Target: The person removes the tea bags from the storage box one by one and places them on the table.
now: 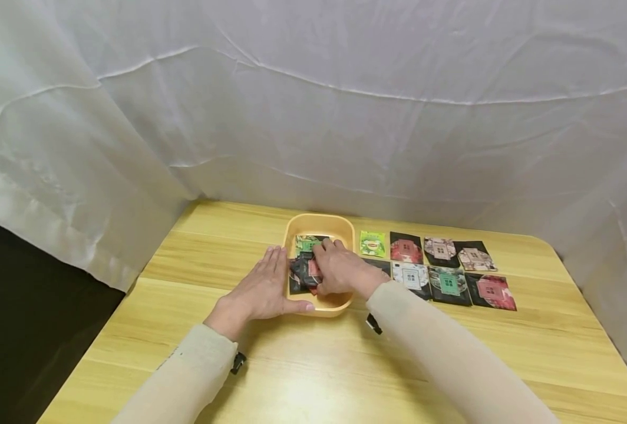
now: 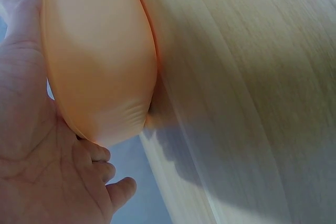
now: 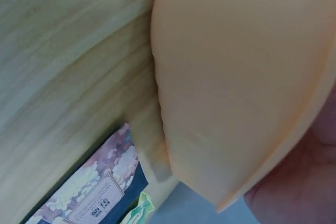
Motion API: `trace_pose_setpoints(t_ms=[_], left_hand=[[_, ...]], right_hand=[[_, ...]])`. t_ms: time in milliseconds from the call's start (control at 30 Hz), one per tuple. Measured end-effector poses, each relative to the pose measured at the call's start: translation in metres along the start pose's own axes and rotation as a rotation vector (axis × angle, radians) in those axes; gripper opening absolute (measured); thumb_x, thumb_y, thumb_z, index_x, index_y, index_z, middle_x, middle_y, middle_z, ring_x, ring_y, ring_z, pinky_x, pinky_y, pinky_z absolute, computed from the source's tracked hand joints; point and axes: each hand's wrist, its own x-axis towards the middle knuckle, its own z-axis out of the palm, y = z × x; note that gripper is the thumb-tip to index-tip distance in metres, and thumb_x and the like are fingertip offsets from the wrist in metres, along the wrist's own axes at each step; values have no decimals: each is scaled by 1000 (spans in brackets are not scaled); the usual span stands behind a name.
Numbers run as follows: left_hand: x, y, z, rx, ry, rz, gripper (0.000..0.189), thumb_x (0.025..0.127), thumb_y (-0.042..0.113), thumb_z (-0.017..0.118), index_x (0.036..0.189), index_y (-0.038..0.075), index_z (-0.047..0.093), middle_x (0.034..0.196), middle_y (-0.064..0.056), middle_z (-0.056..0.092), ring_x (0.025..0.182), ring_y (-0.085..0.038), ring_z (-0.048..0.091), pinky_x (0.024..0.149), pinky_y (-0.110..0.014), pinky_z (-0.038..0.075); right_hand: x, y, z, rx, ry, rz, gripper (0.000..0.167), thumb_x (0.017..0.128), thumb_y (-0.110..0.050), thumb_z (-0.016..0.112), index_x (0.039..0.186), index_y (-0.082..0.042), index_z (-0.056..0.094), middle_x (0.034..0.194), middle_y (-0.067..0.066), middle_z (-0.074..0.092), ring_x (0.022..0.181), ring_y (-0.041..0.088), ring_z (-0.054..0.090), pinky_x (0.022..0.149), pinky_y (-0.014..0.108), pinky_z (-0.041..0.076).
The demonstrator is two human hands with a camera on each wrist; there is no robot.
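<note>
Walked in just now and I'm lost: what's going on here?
A person's right hand is inside an orange tray, at the printed packets there; whether it grips one is hard to tell. The left hand lies against the tray's left side. To the right, on the wooden table, more packets lie in two rows, with a bright green packet at the far row's left end.

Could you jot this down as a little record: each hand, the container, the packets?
Left hand: against the left side of the orange bin
Right hand: inside the bin; grip unclear
In the bin: overlapping packets
On the wooden table: eight visible packets, two rows, right of the bin
Lime-green packet: back row, leftmost
</note>
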Motion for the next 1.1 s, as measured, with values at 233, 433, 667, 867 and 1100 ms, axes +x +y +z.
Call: trace_pose_setpoints(t_ms=[233, 433, 667, 867, 1100], left_hand=[[1, 0, 0, -11, 0, -6, 143, 79, 92, 59, 166, -5, 0, 174, -27, -1, 164, -40, -1, 135, -47, 8], [1, 0, -1, -13, -2, -8, 144, 79, 92, 59, 166, -5, 0, 174, -28, 0, 164, -40, -1, 135, -47, 8], [1, 1, 1, -13, 10, -3, 143, 79, 91, 61, 166, -6, 1, 174, -28, 1, 164, -41, 1, 135, -47, 9], [1, 1, 2, -11, 3, -7, 143, 79, 90, 62, 166, -5, 0, 175, -27, 1, 164, -40, 1, 135, -47, 8], [2, 0, 1, -19, -10, -20, 145, 78, 94, 58, 167, -3, -3, 175, -23, -3, 164, -38, -1, 135, -46, 7]], right_hand=[[-6, 1, -15, 41, 20, 12, 97, 76, -44, 93, 151, -8, 44, 138, 15, 53, 122, 29, 52, 108, 45, 54], [-15, 1, -33, 19, 52, -7, 96, 76, -38, 92, 153, -5, 44, 141, 17, 53, 126, 31, 51, 110, 47, 54], [-35, 11, -46, 20, 102, -19, 92, 74, -38, 93, 147, -5, 47, 140, 17, 53, 127, 33, 51, 107, 51, 55], [-57, 28, -53, 24, 97, 14, 91, 76, -41, 92, 147, -5, 47, 142, 19, 52, 132, 37, 50, 108, 54, 53], [-86, 50, -58, -10, 90, 67, 82, 76, -37, 90, 140, -4, 51, 134, 18, 54, 121, 37, 52, 92, 53, 55]])
